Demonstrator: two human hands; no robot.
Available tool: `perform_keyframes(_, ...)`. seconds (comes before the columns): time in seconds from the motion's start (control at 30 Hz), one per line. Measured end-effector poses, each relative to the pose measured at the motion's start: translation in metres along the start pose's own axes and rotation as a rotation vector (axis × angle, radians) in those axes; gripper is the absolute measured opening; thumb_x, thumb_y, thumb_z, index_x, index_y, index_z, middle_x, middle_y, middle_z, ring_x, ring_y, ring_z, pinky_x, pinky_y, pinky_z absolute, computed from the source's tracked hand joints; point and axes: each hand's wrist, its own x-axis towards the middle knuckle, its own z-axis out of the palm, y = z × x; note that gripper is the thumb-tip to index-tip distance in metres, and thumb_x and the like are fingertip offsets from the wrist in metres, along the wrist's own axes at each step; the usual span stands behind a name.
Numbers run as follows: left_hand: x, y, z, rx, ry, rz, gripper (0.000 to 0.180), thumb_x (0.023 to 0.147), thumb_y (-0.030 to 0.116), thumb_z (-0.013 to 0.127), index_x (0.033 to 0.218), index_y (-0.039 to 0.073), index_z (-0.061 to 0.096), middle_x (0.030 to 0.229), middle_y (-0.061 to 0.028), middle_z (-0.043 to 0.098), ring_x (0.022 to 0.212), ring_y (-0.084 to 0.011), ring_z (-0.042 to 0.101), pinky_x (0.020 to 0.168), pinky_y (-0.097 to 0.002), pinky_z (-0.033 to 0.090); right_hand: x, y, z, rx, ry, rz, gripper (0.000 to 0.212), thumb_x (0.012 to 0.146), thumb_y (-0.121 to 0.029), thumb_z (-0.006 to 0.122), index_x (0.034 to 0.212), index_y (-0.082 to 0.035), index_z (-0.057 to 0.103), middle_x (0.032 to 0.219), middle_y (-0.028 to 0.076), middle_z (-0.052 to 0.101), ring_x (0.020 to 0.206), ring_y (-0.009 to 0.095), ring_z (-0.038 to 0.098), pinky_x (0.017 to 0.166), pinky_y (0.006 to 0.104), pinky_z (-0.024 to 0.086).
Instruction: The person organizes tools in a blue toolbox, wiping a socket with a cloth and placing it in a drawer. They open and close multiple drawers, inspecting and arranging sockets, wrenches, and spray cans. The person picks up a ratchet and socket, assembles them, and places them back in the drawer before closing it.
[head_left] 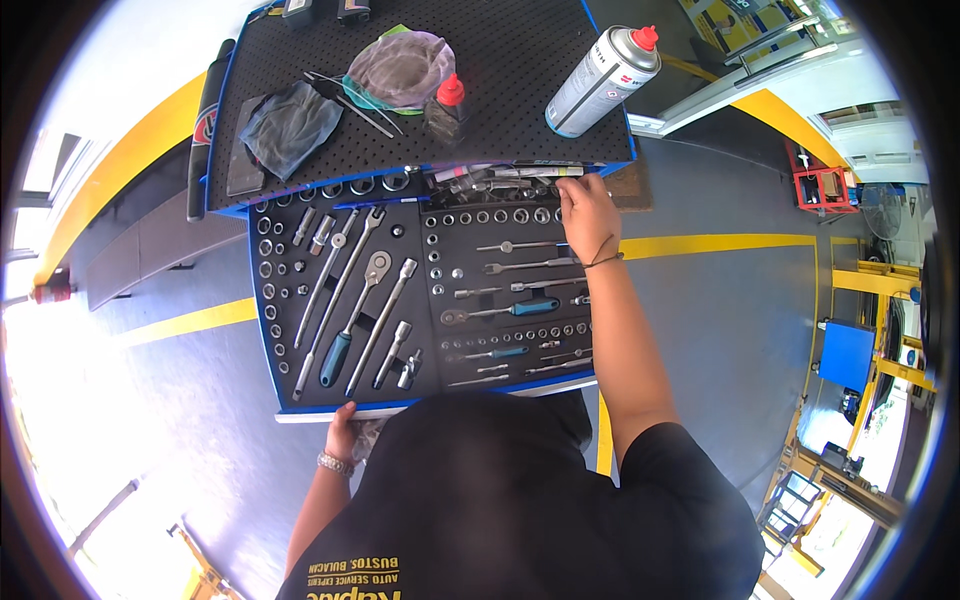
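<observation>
An open drawer with black foam (415,330) holds ratchets, sockets and extension bars in cut-outs. My right hand (590,213) reaches to the drawer's back right, fingers bent down beside a white-labelled strip (555,172) and loose metal pieces in the rear compartment. What its fingertips grip, if anything, is hidden. At the front left edge, my left hand (341,434) is closed, with its thumb by the drawer's rim. Crinkled clear plastic (369,437) shows against that hand and seems held in it; its lower part is behind my shirt. A teal-handled ratchet (352,325) lies in the left foam section.
On the cabinet's perforated black top (500,100) stand a spray can (603,82) with a red cap and a small red-capped bottle (446,112). A grey cloth (291,128) and a bundled rag (400,68) lie there too. A blue pen (380,202) rests along the drawer's back.
</observation>
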Motion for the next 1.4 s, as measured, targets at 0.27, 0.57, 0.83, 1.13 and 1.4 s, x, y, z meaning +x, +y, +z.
perform_keyframes(0.27,-0.001,-0.003,-0.010,-0.055,-0.065,-0.116,0.057,0.089,0.035,0.056,0.127,-0.008,0.054,0.121,-0.0244,0.064,0.107,-0.0363,0.066,0.097,-0.0440,0.052,0.003,-0.003,0.017,-0.023,0.009,-0.034,0.015,0.089,-0.015,0.064,0.102,-0.011,0.070,0.095,0.009,0.061,0.084,0.032,0.065,0.071,0.0439,0.054)
perform_keyframes(0.57,-0.003,0.010,-0.009,-0.092,-0.008,-0.238,0.057,0.091,0.035,0.057,0.129,-0.008,0.052,0.121,-0.0240,0.064,0.106,-0.0327,0.065,0.097,-0.0400,0.051,-0.022,-0.060,0.013,0.176,0.093,-0.179,0.009,0.086,-0.011,0.066,0.094,-0.007,0.067,0.090,0.009,0.062,0.083,0.030,0.064,0.068,0.0398,0.054)
perform_keyframes(0.83,0.003,0.022,0.003,0.018,0.023,-0.170,0.060,0.090,0.040,0.058,0.129,-0.005,0.054,0.124,-0.0226,0.063,0.109,-0.0327,0.065,0.100,-0.0400,0.049,-0.016,-0.146,0.010,0.526,-0.107,-0.416,0.015,0.084,-0.011,0.067,0.097,-0.004,0.065,0.093,0.009,0.061,0.074,0.028,0.066,0.064,0.0372,0.055)
perform_keyframes(1.13,0.006,0.025,0.002,0.128,0.031,-0.141,0.066,0.087,0.045,0.059,0.132,-0.003,0.053,0.129,-0.0224,0.061,0.116,-0.0334,0.061,0.104,-0.0417,0.045,0.096,-0.247,0.052,-0.046,-0.193,-0.145,0.028,0.091,-0.015,0.056,0.113,0.003,0.056,0.109,0.020,0.058,0.082,0.028,0.072,0.065,0.0335,0.061)
perform_keyframes(1.4,-0.004,0.025,-0.006,0.245,-0.078,-0.182,0.051,0.092,0.030,0.062,0.129,-0.003,0.056,0.130,-0.0197,0.061,0.118,-0.0295,0.059,0.105,-0.0410,0.043,0.122,-0.252,0.060,-0.074,-0.353,-0.069,0.027,0.093,-0.017,0.055,0.108,0.006,0.057,0.105,0.022,0.066,0.089,0.029,0.073,0.069,0.0353,0.062)
